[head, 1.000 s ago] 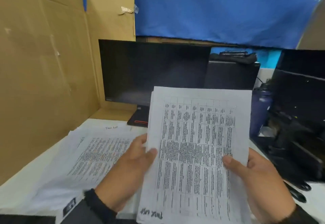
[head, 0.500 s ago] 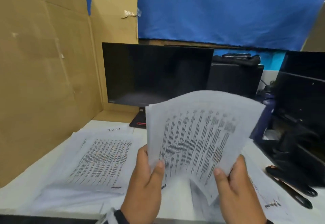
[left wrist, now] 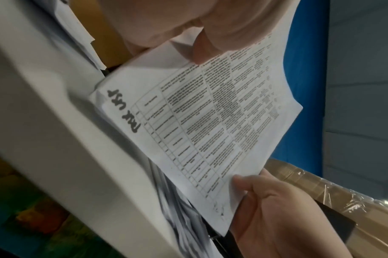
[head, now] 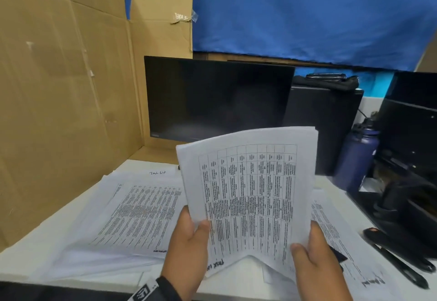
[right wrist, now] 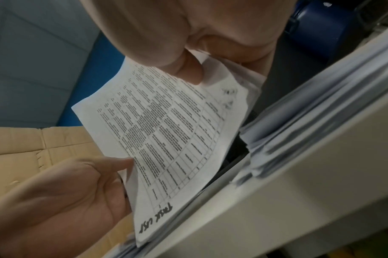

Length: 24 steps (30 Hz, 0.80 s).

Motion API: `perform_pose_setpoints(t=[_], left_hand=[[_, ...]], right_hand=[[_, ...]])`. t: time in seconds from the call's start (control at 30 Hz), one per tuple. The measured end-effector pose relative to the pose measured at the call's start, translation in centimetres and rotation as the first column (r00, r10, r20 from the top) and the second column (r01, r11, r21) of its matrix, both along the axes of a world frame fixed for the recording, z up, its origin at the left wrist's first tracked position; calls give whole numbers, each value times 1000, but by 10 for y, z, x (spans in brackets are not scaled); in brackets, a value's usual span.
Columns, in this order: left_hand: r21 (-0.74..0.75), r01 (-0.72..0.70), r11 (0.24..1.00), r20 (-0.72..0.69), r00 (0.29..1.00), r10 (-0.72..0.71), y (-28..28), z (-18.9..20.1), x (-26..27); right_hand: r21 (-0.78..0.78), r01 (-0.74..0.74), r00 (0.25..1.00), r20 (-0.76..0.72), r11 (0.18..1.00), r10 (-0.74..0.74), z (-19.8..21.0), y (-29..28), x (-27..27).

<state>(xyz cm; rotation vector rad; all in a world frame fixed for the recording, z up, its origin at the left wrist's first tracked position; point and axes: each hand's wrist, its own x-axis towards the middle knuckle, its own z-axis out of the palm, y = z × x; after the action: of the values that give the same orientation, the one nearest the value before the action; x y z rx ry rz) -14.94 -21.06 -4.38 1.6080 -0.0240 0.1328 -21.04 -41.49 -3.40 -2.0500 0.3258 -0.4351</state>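
Observation:
A thin stack of printed sheets [head: 250, 189] with a table of small text and a handwritten heading stands nearly upright above the white desk [head: 35, 251]. My left hand [head: 189, 241] grips its lower left edge, thumb on the front. My right hand [head: 314, 255] pinches the lower right edge, thumb on the front too. The stack bows between the two hands. In the left wrist view the sheets [left wrist: 210, 122] run from the left thumb to the right hand [left wrist: 276, 209]. The right wrist view shows the same sheets [right wrist: 166, 132] and the left hand [right wrist: 62, 192].
More printed pages [head: 139, 211] lie spread on the desk at left, others [head: 335, 229] at right under the held stack. A dark monitor [head: 217, 99] stands behind. Cardboard panels [head: 59, 99] wall the left. A blue bottle [head: 357, 159], black gear [head: 406, 194] and a pen [head: 399, 265] sit right.
The held stack first bent and swung over between my hands, and now stands more upright and bowed. Both hands slid down to its lower edge. The view tilted up slightly.

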Motion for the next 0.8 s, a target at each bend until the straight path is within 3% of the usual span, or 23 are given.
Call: perform_pose_setpoints(t=[0.1, 0.2, 0.33, 0.43, 0.5, 0.57, 0.6, 0.63, 0.7, 0.73, 0.8], left_hand=[[-76, 47, 996, -119, 991, -56, 1, -6, 2], [-56, 92, 994, -150, 984, -99, -4, -12, -2], [39, 13, 999, -15, 1000, -12, -2, 8, -6], [301, -26, 953, 165, 986, -25, 16, 35, -4], [537, -134, 833, 320, 946, -54, 29, 54, -3], [748, -333, 574, 465, 880, -95, 35, 74, -10], [794, -410, 449, 506, 855, -116, 34, 80, -16], [804, -467, 369, 544, 828, -138, 31, 84, -23], [796, -515, 318, 587, 786, -194, 22, 87, -37], [789, -524, 322, 601, 768, -223, 18, 85, -42], [783, -525, 334, 615, 736, -282, 12, 79, -49]], right_hand=[[50, -37, 999, -38, 998, 39, -5, 0, 1], [78, -67, 990, -116, 995, 75, -21, 2, 7], [77, -74, 995, -56, 994, 79, -19, -2, 8], [-44, 75, 990, 120, 996, -69, 1, -4, 1], [-251, 309, 901, 387, 917, -198, 21, -4, -12], [-463, 489, 742, 666, 739, -74, 40, 0, -29], [-551, 544, 697, 716, 633, 25, 50, 5, -38], [-626, 568, 696, 712, 534, 94, 54, 10, -44], [-763, 471, 818, 566, 443, 104, 56, 17, -49], [-816, 362, 887, 450, 450, 103, 55, 20, -49], [-840, 189, 953, 282, 508, 112, 49, 16, -46]])
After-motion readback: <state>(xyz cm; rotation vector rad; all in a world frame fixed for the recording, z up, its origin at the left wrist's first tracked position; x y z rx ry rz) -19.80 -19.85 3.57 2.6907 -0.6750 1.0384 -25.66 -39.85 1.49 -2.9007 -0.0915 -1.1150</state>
